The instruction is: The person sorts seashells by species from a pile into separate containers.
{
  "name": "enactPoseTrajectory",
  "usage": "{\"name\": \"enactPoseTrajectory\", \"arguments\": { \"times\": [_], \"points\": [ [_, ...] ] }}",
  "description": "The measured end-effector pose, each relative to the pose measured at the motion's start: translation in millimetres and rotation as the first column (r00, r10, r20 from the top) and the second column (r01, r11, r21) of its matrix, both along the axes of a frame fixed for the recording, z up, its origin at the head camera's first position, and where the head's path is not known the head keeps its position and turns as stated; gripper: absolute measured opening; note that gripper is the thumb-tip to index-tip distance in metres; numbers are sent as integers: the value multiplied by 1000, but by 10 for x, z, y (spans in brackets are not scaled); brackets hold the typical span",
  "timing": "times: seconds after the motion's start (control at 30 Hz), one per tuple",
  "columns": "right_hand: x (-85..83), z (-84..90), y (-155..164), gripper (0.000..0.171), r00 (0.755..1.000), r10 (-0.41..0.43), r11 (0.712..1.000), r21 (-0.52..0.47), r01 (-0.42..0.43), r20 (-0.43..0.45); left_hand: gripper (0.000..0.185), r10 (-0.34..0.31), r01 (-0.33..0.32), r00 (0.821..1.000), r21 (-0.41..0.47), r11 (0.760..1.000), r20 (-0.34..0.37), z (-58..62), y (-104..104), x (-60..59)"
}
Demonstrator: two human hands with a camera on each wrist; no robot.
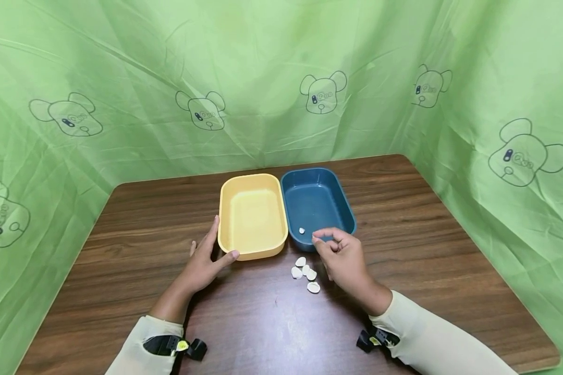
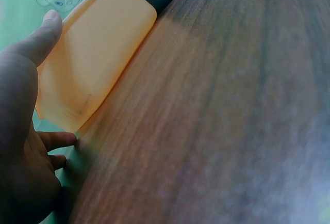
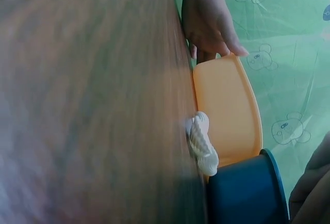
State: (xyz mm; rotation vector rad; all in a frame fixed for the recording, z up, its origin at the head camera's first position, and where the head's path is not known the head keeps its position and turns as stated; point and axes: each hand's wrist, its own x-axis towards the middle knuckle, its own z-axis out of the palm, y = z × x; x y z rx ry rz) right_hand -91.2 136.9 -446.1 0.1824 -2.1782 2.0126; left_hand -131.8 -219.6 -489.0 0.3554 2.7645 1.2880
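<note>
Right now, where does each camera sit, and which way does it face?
Head: sits high, facing forward and down at the table; both hands and sleeves show.
Left wrist: low beside the left hand, facing the yellow tray.
Right wrist: low at table level, facing the shells; the right hand shows only at its edge.
Shared: the yellow tray, blue tray.

I see a dark brown wood-grain table [image 1: 403, 291] with rounded corners. On it, side by side and touching, sit a yellow rectangular plastic tray [image 1: 252, 216] and a dark blue rectangular plastic tray [image 1: 316, 203]. Just in front of them lie four small white shells [image 1: 305, 273], clustered close together.
</note>
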Motion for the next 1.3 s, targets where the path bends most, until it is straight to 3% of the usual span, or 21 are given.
{"name": "enactPoseTrajectory", "arguments": {
  "times": [0.37,0.57,0.73,1.07,1.3],
  "points": [
    [50,-20,-33,4,982,168,971,156,-179,83,109,2,-2,1000,-2,1000,3,1,-3,18],
    [29,-79,-28,3,963,247,894,359,-268,104,109,1,-1,1000,-2,1000,4,3,-2,15],
    [19,-113,-20,14,935,324,845,398,-356,148,109,1,-1,1000,1,1000,-1,1,-8,5],
    [-15,-159,3,26,921,343,808,444,-388,182,109,0,0,1000,-4,1000,-8,-3,-3,1],
    [-49,-192,-6,27,926,328,809,450,-377,187,109,0,0,1000,-6,1000,-4,-1,-4,4]
  ]
}}
